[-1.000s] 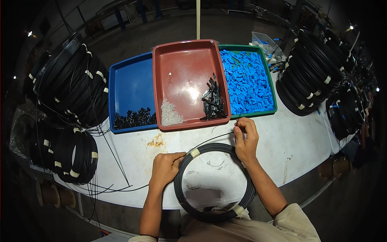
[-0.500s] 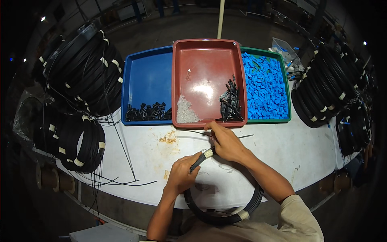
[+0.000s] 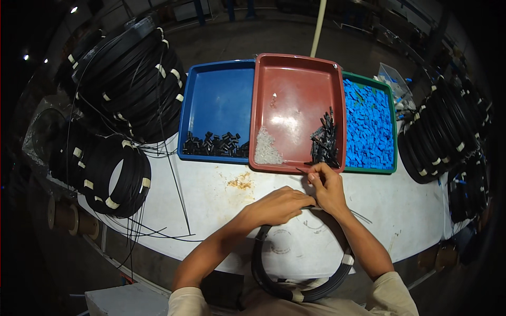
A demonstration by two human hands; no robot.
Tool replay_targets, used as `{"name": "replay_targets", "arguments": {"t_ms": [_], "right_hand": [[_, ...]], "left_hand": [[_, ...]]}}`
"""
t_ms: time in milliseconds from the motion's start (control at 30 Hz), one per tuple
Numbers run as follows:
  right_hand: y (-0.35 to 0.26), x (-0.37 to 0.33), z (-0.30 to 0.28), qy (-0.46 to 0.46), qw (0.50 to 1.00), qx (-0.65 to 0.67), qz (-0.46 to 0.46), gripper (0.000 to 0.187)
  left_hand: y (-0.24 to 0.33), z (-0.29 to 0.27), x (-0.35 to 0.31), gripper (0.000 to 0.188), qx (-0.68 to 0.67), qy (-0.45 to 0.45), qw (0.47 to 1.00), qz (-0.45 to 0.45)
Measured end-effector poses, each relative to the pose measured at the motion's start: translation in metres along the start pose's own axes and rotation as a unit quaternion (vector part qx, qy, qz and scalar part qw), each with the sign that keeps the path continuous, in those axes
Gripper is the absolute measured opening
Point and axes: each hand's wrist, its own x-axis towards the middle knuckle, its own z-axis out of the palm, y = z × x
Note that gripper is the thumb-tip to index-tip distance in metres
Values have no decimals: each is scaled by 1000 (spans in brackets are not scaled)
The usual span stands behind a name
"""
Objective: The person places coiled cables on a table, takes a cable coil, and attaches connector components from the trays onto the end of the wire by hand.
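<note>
A coil of black cable [image 3: 258, 263] lies at the table's near edge, against my body, bound with pale tape bands. At its far side my left hand [image 3: 279, 205] has its fingers curled over the cable bundle. My right hand [image 3: 328, 190] is right beside it, thumb and forefinger pinching a thin black cable end [image 3: 301, 170], which points left toward the red tray [image 3: 298, 168]. Another thin strand [image 3: 361, 216] sticks out to the right past my right wrist. The bundle between my hands is mostly hidden by the fingers.
The red tray holds clear pieces and black parts [image 3: 324, 139]. A blue tray [image 3: 219, 108] with short black pieces stands left, a green tray [image 3: 394, 131] with blue pieces right. Stacked black cable coils [image 3: 129, 89] rise at the left, more coils [image 3: 440, 137] at the right.
My left hand has moved from the coil's left side to its far side, close to my right hand. The coil's tape bands sit in different places. The whole view has shifted and tilted slightly.
</note>
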Motion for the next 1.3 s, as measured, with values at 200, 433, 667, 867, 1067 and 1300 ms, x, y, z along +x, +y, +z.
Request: {"name": "replay_targets", "arguments": {"t_ms": [200,433,667,867,1067,1300], "right_hand": [[5,-9,-2,10,1000,0,-4,7],[1,-11,-1,-36,999,12,-8,4],[9,-11,-9,-55,998,0,-8,8],[-5,-6,-7,-71,994,-51,-61,5],[-7,0,-8,-80,993,-59,-68,3],[-7,1,-8,-96,992,-56,-58,3]], "left_hand": [[-7,-13,5,57,-40,-76,996,4],[-20,-42,-17,66,-50,-37,998,-1],[-13,-105,-49,42,-112,-22,988,-102],[-53,-156,-108,28,418,186,778,-432],[-103,-159,-147,18,323,270,835,-355],[-116,-155,-129,21,303,271,823,-396]]}}
